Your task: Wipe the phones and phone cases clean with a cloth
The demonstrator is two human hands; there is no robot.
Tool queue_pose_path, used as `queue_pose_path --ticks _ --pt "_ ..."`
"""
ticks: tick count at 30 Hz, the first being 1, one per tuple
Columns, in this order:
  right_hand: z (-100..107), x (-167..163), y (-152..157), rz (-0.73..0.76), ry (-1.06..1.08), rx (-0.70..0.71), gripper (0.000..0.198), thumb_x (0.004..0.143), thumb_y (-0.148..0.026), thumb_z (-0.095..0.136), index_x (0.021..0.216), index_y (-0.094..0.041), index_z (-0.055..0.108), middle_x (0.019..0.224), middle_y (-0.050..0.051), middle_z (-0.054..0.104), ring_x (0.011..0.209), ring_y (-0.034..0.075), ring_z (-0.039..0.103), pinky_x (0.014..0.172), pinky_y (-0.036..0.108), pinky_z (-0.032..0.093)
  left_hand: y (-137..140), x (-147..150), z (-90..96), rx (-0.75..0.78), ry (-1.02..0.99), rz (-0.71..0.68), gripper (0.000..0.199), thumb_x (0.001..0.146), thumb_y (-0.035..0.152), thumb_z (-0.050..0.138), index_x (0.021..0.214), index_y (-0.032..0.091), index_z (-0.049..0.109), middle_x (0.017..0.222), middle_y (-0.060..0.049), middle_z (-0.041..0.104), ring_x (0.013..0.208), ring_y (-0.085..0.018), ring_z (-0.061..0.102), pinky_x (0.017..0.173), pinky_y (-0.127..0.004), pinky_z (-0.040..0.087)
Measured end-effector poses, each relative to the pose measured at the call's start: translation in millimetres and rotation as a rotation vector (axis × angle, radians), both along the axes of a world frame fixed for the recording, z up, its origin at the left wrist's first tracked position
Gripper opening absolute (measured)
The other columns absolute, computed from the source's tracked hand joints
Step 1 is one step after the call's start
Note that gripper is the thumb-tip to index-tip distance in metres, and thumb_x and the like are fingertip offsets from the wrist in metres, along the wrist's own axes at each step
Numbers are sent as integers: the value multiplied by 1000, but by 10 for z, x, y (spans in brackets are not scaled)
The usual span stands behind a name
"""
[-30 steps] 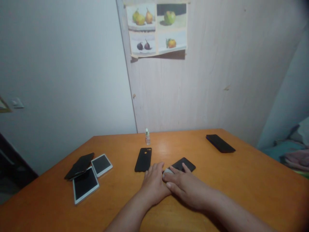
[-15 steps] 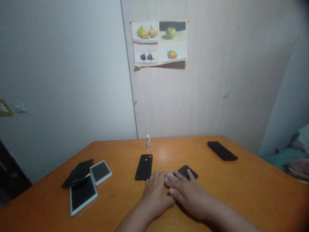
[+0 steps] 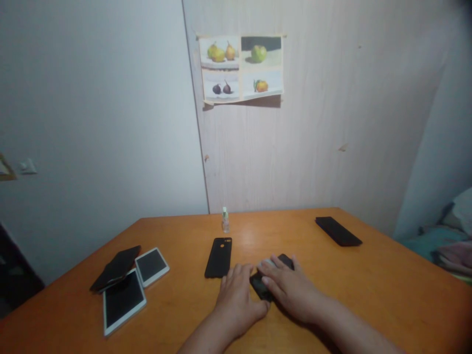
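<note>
A black smartphone [image 3: 260, 289] lies flat on the table in front of me, set at a slant and partly covered by my hands. My left hand [image 3: 239, 297] rests at its left and near edges, the thumb at the near corner and the fingers along the side, holding it in place. My right hand [image 3: 289, 287] lies over the phone and presses a small pale cloth [image 3: 266, 263] against its surface with the fingertips. Most of the cloth is hidden under those fingers. Just beyond my left fingers is a black phone case [image 3: 219, 258] with camera cutouts.
A small clear bottle [image 3: 225, 221] stands behind the case. To the left, a white tablet [image 3: 124, 301], a smaller white tablet [image 3: 152, 267] and a dark folding cover [image 3: 116, 268] overlap or touch. Another black flat case [image 3: 338, 231] lies far right on the wooden table [image 3: 184, 314].
My right hand has slid the cloth slightly away from me and right across the phone, uncovering more of its near end. My left hand has barely moved.
</note>
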State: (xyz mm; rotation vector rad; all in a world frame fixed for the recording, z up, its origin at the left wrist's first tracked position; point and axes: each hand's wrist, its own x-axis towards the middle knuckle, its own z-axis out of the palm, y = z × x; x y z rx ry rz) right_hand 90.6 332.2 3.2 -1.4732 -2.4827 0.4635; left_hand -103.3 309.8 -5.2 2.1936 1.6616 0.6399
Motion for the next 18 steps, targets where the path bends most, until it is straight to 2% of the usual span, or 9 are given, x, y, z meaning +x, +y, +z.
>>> queue_pose_path --ticks 3,5,9,12,13,15,17,18 --pt "-49 157 165 -223 -63 38 51 102 -42 28 147 -25 48 155 7 43 149 37 24 111 76 2 22 -9 -17 -7 12 15 69 65 45 71 128 21 55 127 -10 59 120 -31 50 101 -39 39" --pt "-82 199 206 -279 -91 72 51 101 -35 31 147 -22 47 155 10 43 148 36 26 112 75 3 32 -14 -30 -3 16 13 68 66 46 72 127 21 57 126 -9 59 119 -31 51 100 -39 39" --pt "-109 83 67 -165 -48 126 50 96 -23 38 143 -21 52 150 14 49 142 31 40 116 67 5 25 -18 -34 1 16 -1 61 65 46 73 121 23 61 119 -8 60 114 -30 53 96 -38 41" --pt "-92 17 -24 -41 36 163 47 91 -17 43 133 -27 61 140 9 60 133 29 52 117 64 6 9 -17 -18 -2 18 -4 53 67 45 71 116 25 63 115 -7 61 111 -29 54 93 -37 41" --pt "-81 24 -19 -28 59 167 45 89 -15 44 126 -29 66 133 7 66 127 27 57 118 61 10 5 -16 -11 -4 17 -6 53 67 45 71 115 25 63 115 -6 60 111 -29 54 94 -37 41" --pt "-61 77 42 -68 114 152 38 86 -14 46 109 -28 73 114 6 75 110 25 66 113 51 28 2 -16 2 -13 15 -5 52 67 44 72 115 26 64 115 -6 60 111 -29 53 94 -37 40" --pt "-57 148 138 -154 230 124 32 86 -16 47 98 -25 74 98 6 76 96 23 68 98 39 43 3 -16 10 -19 14 -5 54 66 44 72 116 25 64 116 -6 59 112 -29 52 94 -37 40" --pt "-66 178 184 -197 321 110 29 86 -18 47 97 -23 74 94 7 75 92 22 67 90 35 46 4 -17 12 -19 13 -6 54 66 44 72 116 25 64 116 -6 59 112 -29 52 94 -37 40"
